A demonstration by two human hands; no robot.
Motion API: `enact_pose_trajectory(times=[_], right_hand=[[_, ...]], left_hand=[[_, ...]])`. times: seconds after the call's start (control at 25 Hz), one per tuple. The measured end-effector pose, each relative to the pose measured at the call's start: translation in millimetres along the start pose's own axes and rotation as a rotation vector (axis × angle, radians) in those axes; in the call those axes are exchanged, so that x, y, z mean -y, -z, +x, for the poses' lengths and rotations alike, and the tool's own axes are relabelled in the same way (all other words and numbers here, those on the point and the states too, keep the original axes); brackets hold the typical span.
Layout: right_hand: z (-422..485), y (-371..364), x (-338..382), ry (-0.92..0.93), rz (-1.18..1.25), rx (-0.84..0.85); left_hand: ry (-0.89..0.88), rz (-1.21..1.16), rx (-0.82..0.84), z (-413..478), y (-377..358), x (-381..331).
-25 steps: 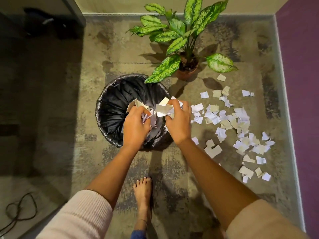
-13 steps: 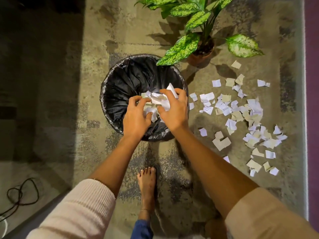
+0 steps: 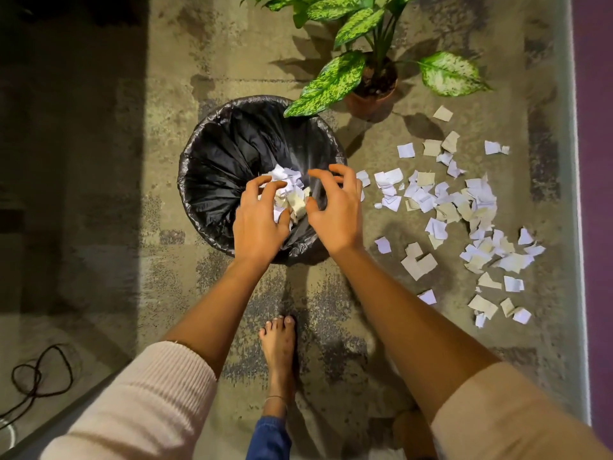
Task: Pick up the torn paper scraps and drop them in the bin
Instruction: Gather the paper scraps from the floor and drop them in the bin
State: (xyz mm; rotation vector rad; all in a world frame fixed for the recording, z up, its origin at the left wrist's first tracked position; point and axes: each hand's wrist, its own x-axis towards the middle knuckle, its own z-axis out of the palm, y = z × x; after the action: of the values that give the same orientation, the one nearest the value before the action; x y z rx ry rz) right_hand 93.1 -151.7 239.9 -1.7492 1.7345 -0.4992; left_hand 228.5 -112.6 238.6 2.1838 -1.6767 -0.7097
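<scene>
Left hand (image 3: 260,215) and right hand (image 3: 335,212) had opened, letting scraps (image 3: 288,190) drop over the bin (image 3: 202,151).
Fingers (image 3: 343,171) were splayed, gripping nothing; other scraps (image 3: 464,207) lay on the floor (image 3: 431,333), right.

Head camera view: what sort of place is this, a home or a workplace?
Most likely a room in a home. A mottled carpet covers the floor beside a purple wall, a potted plant stands next to a bin lined with a black bag, and the person's foot is bare.

One bin (image 3: 212,137), one plant (image 3: 335,79) – two hands (image 3: 257,224) (image 3: 336,214)
</scene>
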Motion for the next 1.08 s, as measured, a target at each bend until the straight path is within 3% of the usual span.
enact_pose_trajectory(times=[0.2,0.48,0.72,1.08], right_hand=[[-10,34,-33,-0.056,-0.019,-0.085],[-44,73,-120,-0.178,-0.050,-0.117],[-89,78,-231,-0.271,-0.020,-0.255],[-188,18,-398,-0.460,-0.020,-0.110]], left_hand=[[-0.158,-0.049,-0.032,-8,-19,-45],[-0.358,-0.001,0.101,-34,-87,-108],[-0.350,0.036,0.273,-70,-189,-119],[-0.281,0.115,0.531,-151,-353,-94]])
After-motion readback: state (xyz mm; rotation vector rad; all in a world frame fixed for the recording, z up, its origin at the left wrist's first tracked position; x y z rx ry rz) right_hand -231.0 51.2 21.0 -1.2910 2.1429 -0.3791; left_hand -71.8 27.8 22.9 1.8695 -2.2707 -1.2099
